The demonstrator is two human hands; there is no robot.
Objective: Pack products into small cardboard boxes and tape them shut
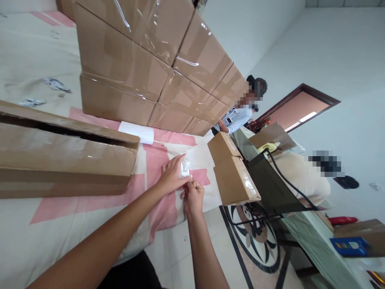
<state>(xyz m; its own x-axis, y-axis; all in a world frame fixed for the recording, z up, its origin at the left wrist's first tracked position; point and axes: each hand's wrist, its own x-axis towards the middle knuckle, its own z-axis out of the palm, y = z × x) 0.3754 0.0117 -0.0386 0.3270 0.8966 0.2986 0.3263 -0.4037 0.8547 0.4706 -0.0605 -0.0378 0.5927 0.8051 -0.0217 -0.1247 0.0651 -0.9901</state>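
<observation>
My left hand (172, 176) is closed around a small white object (185, 168) with curved edges, whose exact kind I cannot make out. Beside it, my right hand (195, 196) is closed in a pinch at the object's near end. Whatever lies between the right fingertips is hidden. Both hands are over the table covered with a pink and off-white cloth (156, 176). A white paper roll or folded sheet (136, 132) lies beyond my left hand, and two small cardboard boxes (234, 176) sit to the right of my hands.
Taped cardboard cartons (120, 60) are stacked along the far side. A long carton (66, 156) with a gap in its top lies at left. Crumpled scraps (56, 85) are on the cloth. Two people are at the right, one by a dark folding chair (270, 184).
</observation>
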